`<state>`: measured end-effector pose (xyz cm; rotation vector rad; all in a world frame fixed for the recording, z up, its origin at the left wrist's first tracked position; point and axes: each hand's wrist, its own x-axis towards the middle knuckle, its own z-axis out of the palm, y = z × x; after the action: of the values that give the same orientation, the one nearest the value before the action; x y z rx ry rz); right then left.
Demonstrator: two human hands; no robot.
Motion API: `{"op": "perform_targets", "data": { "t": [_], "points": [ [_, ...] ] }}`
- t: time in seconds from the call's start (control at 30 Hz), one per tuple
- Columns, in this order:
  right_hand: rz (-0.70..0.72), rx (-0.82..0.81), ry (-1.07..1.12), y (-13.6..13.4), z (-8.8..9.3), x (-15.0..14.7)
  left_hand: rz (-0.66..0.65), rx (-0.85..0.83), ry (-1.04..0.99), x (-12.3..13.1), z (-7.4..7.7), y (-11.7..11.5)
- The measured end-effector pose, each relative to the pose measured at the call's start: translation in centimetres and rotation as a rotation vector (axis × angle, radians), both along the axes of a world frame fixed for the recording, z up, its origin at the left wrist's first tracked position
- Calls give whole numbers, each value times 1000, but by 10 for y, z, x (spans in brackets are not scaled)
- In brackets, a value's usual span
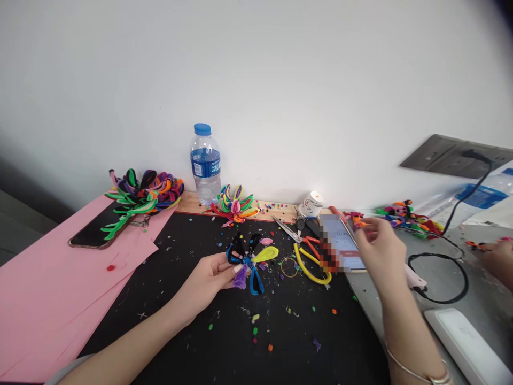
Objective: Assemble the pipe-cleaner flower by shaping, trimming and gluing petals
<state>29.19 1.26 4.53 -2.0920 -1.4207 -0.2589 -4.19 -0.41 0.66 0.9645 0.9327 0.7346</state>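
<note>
My left hand [218, 271] pinches a pipe-cleaner flower [247, 261] at its centre, over the black mat [184, 342]. The flower's looped petals are yellow, purple, black and blue. My right hand [379, 246] is raised at the upper edge of a phone with a lit screen [340, 235]. Its fingertips are pressed together beside small orange and pink pieces [353, 215]; whether they grip one is hidden. Between the hands lie scissors [294, 233] with red-orange handles and a yellow curved handle [315, 270].
Pipe-cleaner bundles [144, 190] lie by a dark phone [94, 227] on pink paper [48, 289]. A water bottle [205, 166] and a white cup [311, 204] stand along the wall. At right are a black cable [438, 299], a white case [467, 337] and another person's hand [499, 262].
</note>
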Motion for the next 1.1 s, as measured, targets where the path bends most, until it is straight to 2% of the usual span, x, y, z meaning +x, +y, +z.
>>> {"op": "perform_targets", "data": {
  "t": [0.07, 0.13, 0.23, 0.37, 0.57, 0.73, 0.83, 0.93, 1.03, 1.1],
  "points": [
    [-159, -132, -85, -3, 0, 37, 7, -1, 8, 0, 1, 0],
    [-273, -348, -128, -9, -2, 69, 11, -2, 12, 0, 0, -1],
    [-372, -613, -45, -17, -9, 101, 14, -9, 3, 1, 0, -1],
    [-409, -716, 56, -18, -18, 113, 24, -10, 21, 2, 0, 0],
    [-471, -739, 107, -12, -22, 104, 16, 3, 3, 1, 1, -1],
    [-502, -601, 101, -15, -14, 91, 19, 6, 29, 1, 1, -2],
    [-473, -388, 68, -17, -9, 79, 21, 15, 36, 0, 2, -2],
    [-365, -45, 62, -18, -3, 58, 27, 23, 36, 1, 3, -1],
    [-239, 216, 112, -18, 3, 26, 35, 16, 26, 1, 3, 0],
    [-45, 304, 181, -19, 7, 3, 42, 10, 17, 1, 2, 0]
  ]
}}
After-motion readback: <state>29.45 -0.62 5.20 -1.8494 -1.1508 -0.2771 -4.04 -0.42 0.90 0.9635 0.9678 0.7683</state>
